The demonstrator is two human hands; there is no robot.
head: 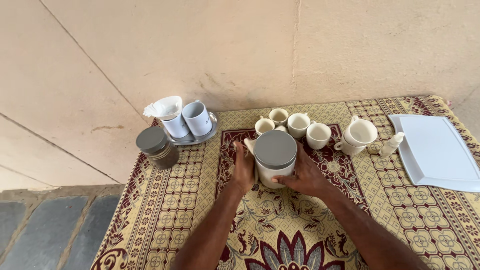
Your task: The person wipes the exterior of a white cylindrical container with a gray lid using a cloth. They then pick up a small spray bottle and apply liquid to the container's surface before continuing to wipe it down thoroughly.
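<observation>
Cream-bodied jar (274, 172) with a grey metal lid (275, 148) is held between both hands, standing upright on the patterned cloth (165, 210) near its middle, just in front of a cluster of cream cups (318, 135). Left hand (243, 170) is pressed flat against the jar's left wall; right hand (306, 175) is wrapped around the right wall, fingers curled toward the base. Each grip is closed on the jar, palms against the sides.

Jar is judged stiff, glazed or glass, so smooth and likely slippery; breakable if knocked against the cups behind. Weight cannot be told, contents are hidden by the lid. Best hold is judged to be low on the body with both palms, not by the lid, which may be loose.

Left of the jar, well apart, a darker lidded jar (157, 147) is seen beside a metal tray (212, 128) with two white mugs (197, 118). A white rectangular tray (435, 150) lies at the right, a small white bottle (391, 145) beside it.
</observation>
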